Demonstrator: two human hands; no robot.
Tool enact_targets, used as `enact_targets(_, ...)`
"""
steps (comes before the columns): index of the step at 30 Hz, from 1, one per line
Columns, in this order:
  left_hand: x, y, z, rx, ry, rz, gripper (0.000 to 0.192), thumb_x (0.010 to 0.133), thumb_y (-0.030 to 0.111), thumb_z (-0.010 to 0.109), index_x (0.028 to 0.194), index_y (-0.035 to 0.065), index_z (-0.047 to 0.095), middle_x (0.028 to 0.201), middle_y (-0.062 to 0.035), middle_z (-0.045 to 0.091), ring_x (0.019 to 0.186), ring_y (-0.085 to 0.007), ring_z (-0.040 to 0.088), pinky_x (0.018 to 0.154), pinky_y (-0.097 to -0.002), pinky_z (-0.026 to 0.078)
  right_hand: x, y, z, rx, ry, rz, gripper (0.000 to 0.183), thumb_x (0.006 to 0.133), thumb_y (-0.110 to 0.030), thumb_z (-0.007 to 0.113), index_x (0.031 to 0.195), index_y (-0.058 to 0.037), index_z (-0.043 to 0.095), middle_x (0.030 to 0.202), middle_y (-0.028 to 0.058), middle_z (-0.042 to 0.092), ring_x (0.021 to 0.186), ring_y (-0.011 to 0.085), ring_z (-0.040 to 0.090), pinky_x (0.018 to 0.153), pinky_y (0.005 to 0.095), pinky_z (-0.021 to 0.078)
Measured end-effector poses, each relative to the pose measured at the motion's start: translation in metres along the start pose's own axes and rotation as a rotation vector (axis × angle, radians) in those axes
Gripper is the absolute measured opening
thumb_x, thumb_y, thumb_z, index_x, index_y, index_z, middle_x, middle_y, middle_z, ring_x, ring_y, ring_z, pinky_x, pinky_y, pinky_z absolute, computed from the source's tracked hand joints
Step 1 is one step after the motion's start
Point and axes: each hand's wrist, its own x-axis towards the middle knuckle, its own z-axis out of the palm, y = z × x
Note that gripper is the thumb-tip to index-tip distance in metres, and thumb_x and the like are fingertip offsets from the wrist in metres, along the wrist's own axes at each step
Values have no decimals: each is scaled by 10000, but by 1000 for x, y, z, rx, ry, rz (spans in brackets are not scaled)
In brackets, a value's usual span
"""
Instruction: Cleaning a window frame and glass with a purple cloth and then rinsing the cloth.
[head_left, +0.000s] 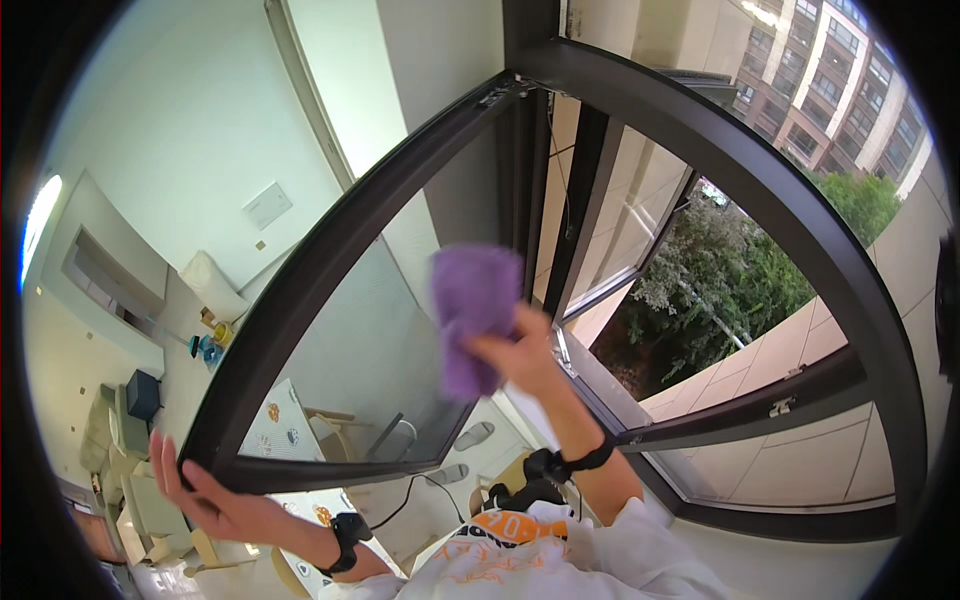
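A purple cloth (476, 322), folded and blurred by motion, is gripped in my right hand (521, 349). It lies over the inner part of the glass pane (360, 337) of a dark-framed window sash (281, 274) that stands swung into the room; whether the cloth touches the glass I cannot tell. My left hand (217, 499) rests at the sash's lower outer corner, fingers spread around the outside of the frame and thumb near its edge. Both wrists wear black bands.
The fixed window frame (750, 150) surrounds the opening on the right, with trees (712, 292) and a building (840, 82) outside. Beneath the sash stands a table with a patterned cover (281, 420). Slippers (474, 436) lie on the floor, and a cable (409, 491) hangs near my body.
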Motion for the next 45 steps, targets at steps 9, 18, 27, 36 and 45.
enact_targets(9,-7,104,76,-50,-668,423,303,911,50,509,1175,-65,602,1160,-206,644,1134,-365,584,1045,-458,419,148,5,-84,-321,419,-501,263,872,-79,668,1103,38,622,1102,134,638,956,264,621,855,331,484)
enact_targets(18,-27,122,177,276,-611,483,417,807,81,589,1221,64,636,1264,-60,600,1124,-257,547,987,-407,320,235,0,-47,-477,574,-757,279,849,-116,688,1069,42,627,1190,218,521,1072,402,510,902,451,431)
enact_targets(27,-34,105,192,464,-463,596,378,863,145,589,1233,117,661,1200,-9,649,1088,-185,577,897,-349,321,211,79,-60,-584,644,-736,205,837,-98,720,1006,9,675,1143,214,583,1055,394,571,916,423,449)
enact_targets(36,-9,72,204,363,-391,891,285,879,133,626,1140,30,677,1100,-39,709,951,-198,665,787,-309,514,117,285,-100,-579,614,-386,208,792,-23,715,994,-3,670,1127,189,590,1057,384,571,918,416,454)
enact_targets(45,5,16,197,566,-297,887,283,844,279,744,1043,78,747,937,-31,745,785,-182,674,808,-301,455,64,402,-150,-752,425,75,211,831,-140,711,989,-2,684,1061,191,638,962,380,621,834,400,496)
